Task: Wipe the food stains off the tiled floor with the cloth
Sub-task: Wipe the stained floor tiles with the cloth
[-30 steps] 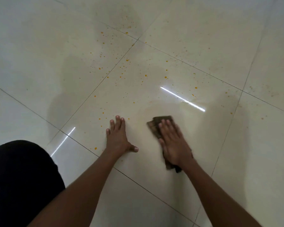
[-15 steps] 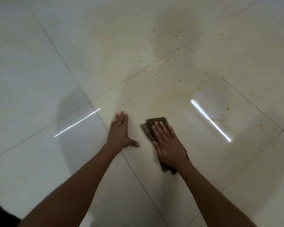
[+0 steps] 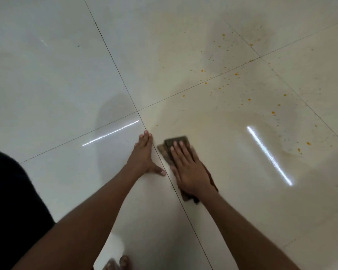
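A folded brown cloth point(image 3: 175, 142) lies flat on the glossy cream tiled floor point(image 3: 232, 191). My right hand point(image 3: 187, 170) presses flat on top of it, fingers together, covering most of it. My left hand point(image 3: 143, 158) rests palm down on the floor just left of the cloth, across a grout line, thumb spread toward my right hand. Orange food stains point(image 3: 236, 74) speckle the tiles ahead and to the right, with more spots point(image 3: 299, 150) at the edge of a damp wiped patch point(image 3: 252, 117).
Dark grout lines point(image 3: 113, 61) cross just ahead of my left hand. My dark-clothed knee point(image 3: 12, 201) fills the lower left, and my toes point(image 3: 123, 262) show at the bottom edge. Bright light streaks point(image 3: 269, 154) reflect on the wet tile.
The view has swung left, so the stains now sit further right. My right hand with the cloth has slid closer to my left hand, which stays planted.
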